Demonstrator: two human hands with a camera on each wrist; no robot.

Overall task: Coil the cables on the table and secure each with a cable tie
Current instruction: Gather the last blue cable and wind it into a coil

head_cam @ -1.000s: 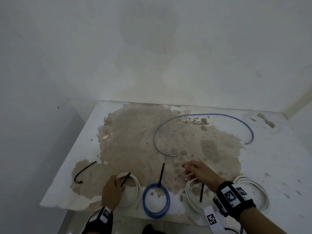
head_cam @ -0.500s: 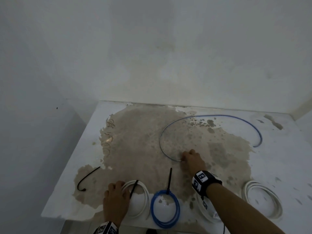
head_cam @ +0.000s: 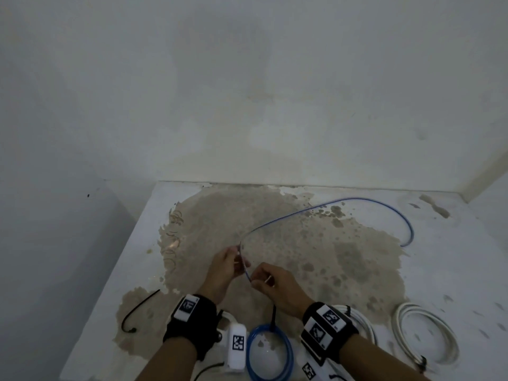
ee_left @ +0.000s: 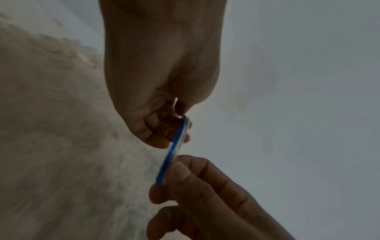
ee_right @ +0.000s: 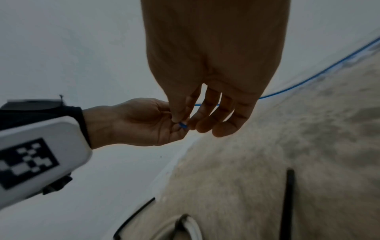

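Observation:
A long loose blue cable (head_cam: 357, 200) arcs across the stained table (head_cam: 453, 270); its near end is lifted off the surface. My left hand (head_cam: 236, 258) pinches the cable a short way from its tip, and my right hand (head_cam: 258, 281) pinches the tip itself (ee_right: 182, 125). In the left wrist view the blue cable (ee_left: 174, 149) runs straight between the two hands. A coiled blue cable (head_cam: 270, 353) with a black tie lies at the near edge. A white coil (head_cam: 426, 336) lies at the right. Two more white coils are mostly hidden under my wrists.
A loose black cable tie (head_cam: 140, 312) lies curved at the near left of the table. Another black tie (ee_right: 287, 203) stands up from the blue coil. A white wall closes the back, and the table's left edge drops off.
My right hand took the loose blue cable's end and drew it toward me. My left hand left the white coil and came up to pinch the same cable.

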